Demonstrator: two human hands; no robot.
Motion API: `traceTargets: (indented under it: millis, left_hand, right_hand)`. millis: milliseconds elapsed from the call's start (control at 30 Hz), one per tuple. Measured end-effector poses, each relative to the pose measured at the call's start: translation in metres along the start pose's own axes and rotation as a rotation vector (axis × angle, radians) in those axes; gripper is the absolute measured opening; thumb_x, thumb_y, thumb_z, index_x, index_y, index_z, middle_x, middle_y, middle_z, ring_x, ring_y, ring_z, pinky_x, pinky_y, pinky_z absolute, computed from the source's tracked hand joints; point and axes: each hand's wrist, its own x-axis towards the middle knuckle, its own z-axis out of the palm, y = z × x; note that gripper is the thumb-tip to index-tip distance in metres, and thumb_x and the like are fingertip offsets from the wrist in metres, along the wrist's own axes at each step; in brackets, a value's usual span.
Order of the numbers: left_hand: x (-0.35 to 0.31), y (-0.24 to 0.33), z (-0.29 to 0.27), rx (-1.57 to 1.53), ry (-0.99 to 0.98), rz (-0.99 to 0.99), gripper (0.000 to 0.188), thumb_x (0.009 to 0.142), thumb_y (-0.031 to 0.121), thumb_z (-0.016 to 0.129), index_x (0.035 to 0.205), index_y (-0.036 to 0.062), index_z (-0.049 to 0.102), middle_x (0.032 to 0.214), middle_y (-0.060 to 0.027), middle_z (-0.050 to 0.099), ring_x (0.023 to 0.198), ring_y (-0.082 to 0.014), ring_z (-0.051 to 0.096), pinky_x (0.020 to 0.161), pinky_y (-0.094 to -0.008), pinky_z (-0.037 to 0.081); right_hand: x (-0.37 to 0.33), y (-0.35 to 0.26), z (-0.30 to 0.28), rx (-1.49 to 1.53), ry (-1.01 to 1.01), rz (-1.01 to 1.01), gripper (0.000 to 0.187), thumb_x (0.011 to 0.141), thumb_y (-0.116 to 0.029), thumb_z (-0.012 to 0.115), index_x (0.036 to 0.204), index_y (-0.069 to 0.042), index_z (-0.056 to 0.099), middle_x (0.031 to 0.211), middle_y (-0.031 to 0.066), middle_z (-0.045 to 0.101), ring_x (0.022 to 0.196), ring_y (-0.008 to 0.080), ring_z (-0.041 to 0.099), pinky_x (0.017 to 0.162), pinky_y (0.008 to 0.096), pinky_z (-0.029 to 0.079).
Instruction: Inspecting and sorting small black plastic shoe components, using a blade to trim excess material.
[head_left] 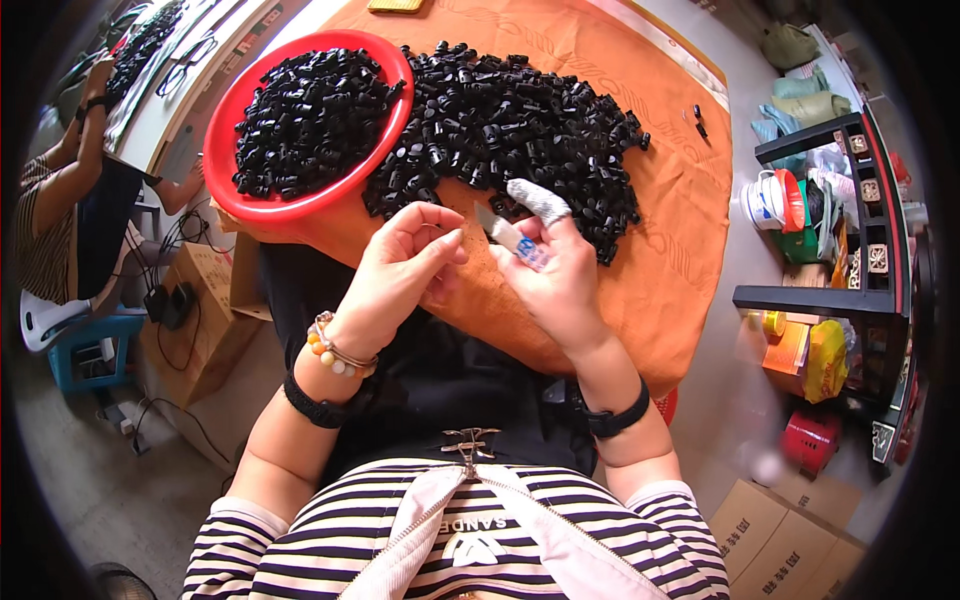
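Note:
My right hand (556, 272) is closed around a small knife (514, 240). Its short grey blade points up and left, and its handle looks wrapped in white with blue marks. A whitish fabric cover (538, 201) sits on one finger of that hand. My left hand (408, 255) is just to the left, thumb and fingers pinched together; whatever they hold, if anything, is too small to make out. Beyond both hands, a heap of small black cylindrical parts (500, 120) lies on an orange cloth (680, 230). More black parts (310, 120) fill a red basin (398, 125) at the left.
A few loose black parts (700, 128) lie apart at the right of the cloth. Cardboard boxes (200, 310) and cables stand at the left, near another person's arm (75, 175). A dark shelf (830, 298) with bags and tubs stands at the right, above cardboard boxes (785, 540).

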Motion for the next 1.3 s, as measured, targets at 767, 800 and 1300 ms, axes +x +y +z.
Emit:
traceTargets:
  millis: [767,800,1300]
  left_hand:
    - [-0.008,0.003,0.019,-0.607,-0.393,-0.141,0.02,0.094,0.026,0.041,0.093,0.0067,0.047,0.079,-0.0037,0.052,0.06,-0.0108,0.049,0.054,-0.0227,0.04]
    - [-0.008,0.002,0.019,-0.605,-0.358,-0.154,0.02,0.094,0.026,0.041,0.094,0.007,0.047,0.077,-0.0032,0.052,0.06,-0.0108,0.049,0.054,-0.0227,0.04]
    - [-0.006,0.001,0.019,-0.471,-0.302,-0.145,0.019,0.093,0.02,0.04,0.104,0.006,0.045,0.078,-0.0033,0.054,0.057,-0.0102,0.048,0.049,-0.0209,0.035]
  right_hand:
    - [-0.027,-0.023,-0.034,0.669,-0.188,0.031,0.042,0.085,-0.011,0.062,0.122,0.002,0.045,0.097,0.0068,0.061,0.086,0.0064,0.054,0.077,0.0198,0.044]
    - [-0.028,-0.025,-0.034,0.643,-0.22,0.03,0.041,0.085,-0.009,0.061,0.121,0.001,0.046,0.091,0.0062,0.063,0.081,0.0061,0.055,0.074,0.0193,0.045]
    - [-0.023,-0.028,-0.034,0.54,-0.242,0.032,0.035,0.082,-0.007,0.063,0.114,0.001,0.053,0.085,0.0066,0.065,0.076,0.0044,0.057,0.065,0.0201,0.047]
